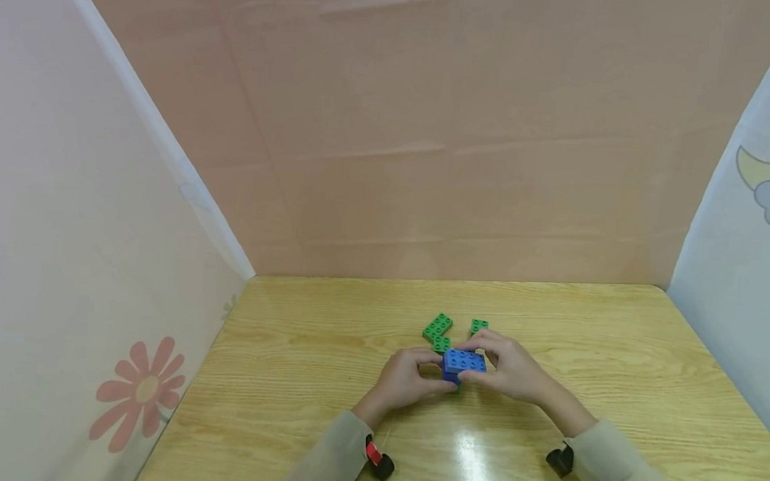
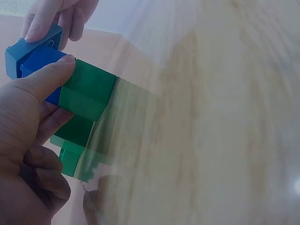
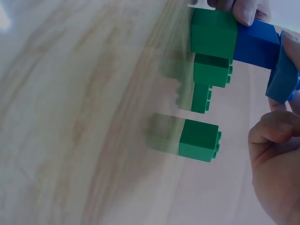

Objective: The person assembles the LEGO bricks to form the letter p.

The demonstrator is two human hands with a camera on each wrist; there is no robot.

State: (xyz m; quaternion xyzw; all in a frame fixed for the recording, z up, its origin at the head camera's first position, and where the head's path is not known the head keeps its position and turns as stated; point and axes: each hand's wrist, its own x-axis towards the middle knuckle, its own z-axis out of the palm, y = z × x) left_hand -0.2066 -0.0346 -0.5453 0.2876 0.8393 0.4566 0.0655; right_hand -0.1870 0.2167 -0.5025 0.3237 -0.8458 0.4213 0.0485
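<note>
A dark blue toy brick [image 3: 257,43] sits on a green brick [image 3: 213,33] that stands on the table. My left hand [image 1: 400,378] pinches the dark blue brick between thumb and fingers, its thumb tip close to the seam with the green one. Above it, a lighter blue brick [image 1: 464,359] with studs up lies at a slight tilt over the dark blue brick's top. My right hand [image 1: 512,367] grips this lighter brick between thumb and fingers. In the head view the green brick under the stack is mostly hidden.
Behind the stack lie a long green brick [image 1: 438,327], a small green brick [image 1: 441,344] close to it, and another green brick [image 1: 479,325] near the right fingers. Cloth walls [image 1: 441,163] enclose the wooden table [image 1: 315,324] at the back and sides.
</note>
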